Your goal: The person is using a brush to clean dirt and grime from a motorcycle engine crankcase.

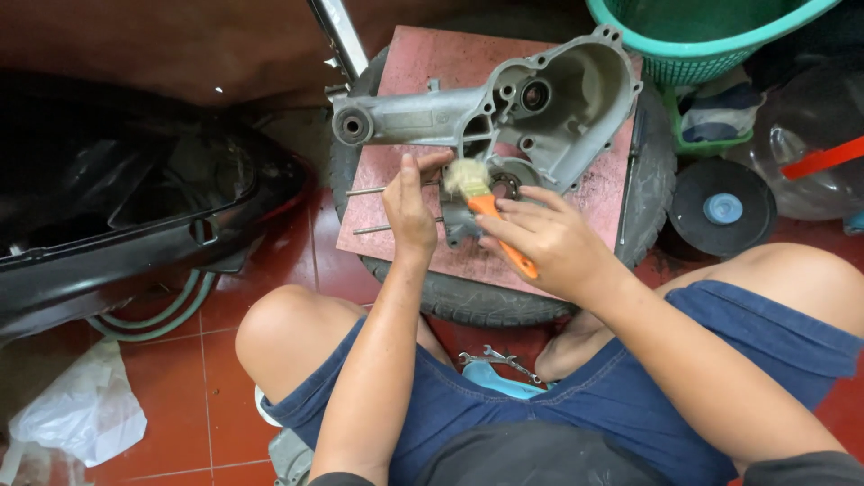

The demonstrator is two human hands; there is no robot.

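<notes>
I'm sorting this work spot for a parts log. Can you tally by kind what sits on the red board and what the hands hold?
Grey metal engine casing, steadied by the left hand: 1
Thin metal rods sticking out of the casing: 2
Orange-handled brush, in the right hand: 1
Total: 4

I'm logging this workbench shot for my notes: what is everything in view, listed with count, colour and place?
Cast metal engine casing: one, grey, on the board.
Square board: one, reddish, on the tyre.
Rubber tyre: one, black, on the floor.
Orange-handled paintbrush: one, pale bristles, at the casing.
Plastic basket: one, teal, top right.
Spanners: silver, count unclear, between the legs.
Plastic bag: one, white, bottom left.
Left hand: steadies the casing.
Right hand: grips the paintbrush.
</notes>
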